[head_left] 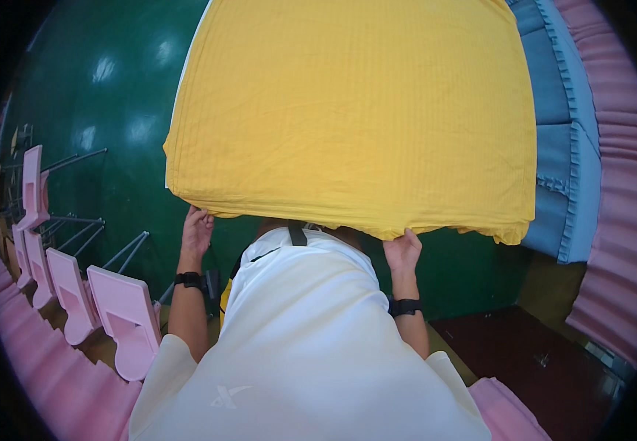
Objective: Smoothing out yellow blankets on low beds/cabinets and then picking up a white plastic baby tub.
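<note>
A yellow fitted sheet (355, 110) lies spread over a wide bed-like surface in front of me, its near edge gathered and slightly ruffled. My left hand (198, 229) pinches that edge close to the near left corner. Farther right along the same edge, my right hand (403, 250) grips the cloth with bent fingers. A thin white strip shows beneath the sheet along its left side. What lies under the rest of the cloth is hidden. Both wrists wear black bands.
Pink plastic chairs or trays with metal legs (123, 316) stand at the left. Blue padded covers with ruffled trim (553, 154) flank the sheet on the right, with pink pleated curtains (620, 220) beyond. The floor (105, 147) is green; a dark red door-like panel (517, 360) is at lower right.
</note>
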{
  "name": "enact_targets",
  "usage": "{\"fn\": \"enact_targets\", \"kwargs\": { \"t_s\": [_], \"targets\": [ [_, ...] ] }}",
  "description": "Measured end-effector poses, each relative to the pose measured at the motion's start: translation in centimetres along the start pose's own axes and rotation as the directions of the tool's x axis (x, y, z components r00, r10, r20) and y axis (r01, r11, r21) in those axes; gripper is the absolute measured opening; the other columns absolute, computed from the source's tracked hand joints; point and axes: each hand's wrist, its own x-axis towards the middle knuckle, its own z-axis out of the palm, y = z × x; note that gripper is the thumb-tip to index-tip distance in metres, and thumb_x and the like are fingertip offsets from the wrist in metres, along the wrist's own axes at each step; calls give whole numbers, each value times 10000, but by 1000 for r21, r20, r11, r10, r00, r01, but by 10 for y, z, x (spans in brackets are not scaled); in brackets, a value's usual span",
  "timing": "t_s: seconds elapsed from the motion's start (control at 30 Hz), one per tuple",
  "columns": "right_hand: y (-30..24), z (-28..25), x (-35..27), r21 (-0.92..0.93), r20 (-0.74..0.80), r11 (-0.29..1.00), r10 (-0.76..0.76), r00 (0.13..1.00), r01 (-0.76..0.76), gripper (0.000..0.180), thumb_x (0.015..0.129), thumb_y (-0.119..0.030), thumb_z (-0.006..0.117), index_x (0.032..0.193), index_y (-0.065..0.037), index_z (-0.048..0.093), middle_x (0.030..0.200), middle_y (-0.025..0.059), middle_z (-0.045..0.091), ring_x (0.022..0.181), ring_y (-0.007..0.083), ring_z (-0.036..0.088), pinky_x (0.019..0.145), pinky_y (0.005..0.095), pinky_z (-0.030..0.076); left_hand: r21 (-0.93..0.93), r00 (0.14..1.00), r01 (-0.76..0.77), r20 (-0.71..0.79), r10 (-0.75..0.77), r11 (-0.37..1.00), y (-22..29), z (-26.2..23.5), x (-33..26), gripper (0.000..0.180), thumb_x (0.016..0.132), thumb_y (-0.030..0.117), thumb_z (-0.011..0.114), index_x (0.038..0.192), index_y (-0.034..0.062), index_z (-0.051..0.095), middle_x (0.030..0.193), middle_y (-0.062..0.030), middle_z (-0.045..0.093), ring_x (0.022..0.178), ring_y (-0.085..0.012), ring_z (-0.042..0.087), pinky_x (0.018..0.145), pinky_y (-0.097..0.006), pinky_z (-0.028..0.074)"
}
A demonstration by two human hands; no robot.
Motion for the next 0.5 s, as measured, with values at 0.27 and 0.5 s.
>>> {"fn": "enact_targets", "kwargs": {
  "t_s": [0.27,0.5],
  "targets": [
    [-7,-66,16,-383,-438,920,-100,894,-85,244,877,-206,579,1063,-52,547,978,113,615,918,250,590,818,373,475,528,953,-87,-204,226,845,-11,5,14,230,837,130,649,984,42,496,749,-22,539,523,-107,525,467,-235,414],
    [-47,-17,-13,-685,-656,381,48,753,-621,213,840,-257,613,722,-101,527,554,30,477,612,192,548,700,372,482,799,668,41,-468,578,600,-12,0,4,262,827,160,665,925,39,454,770,-56,552,526,-119,541,452,-232,446]
  ]
}}
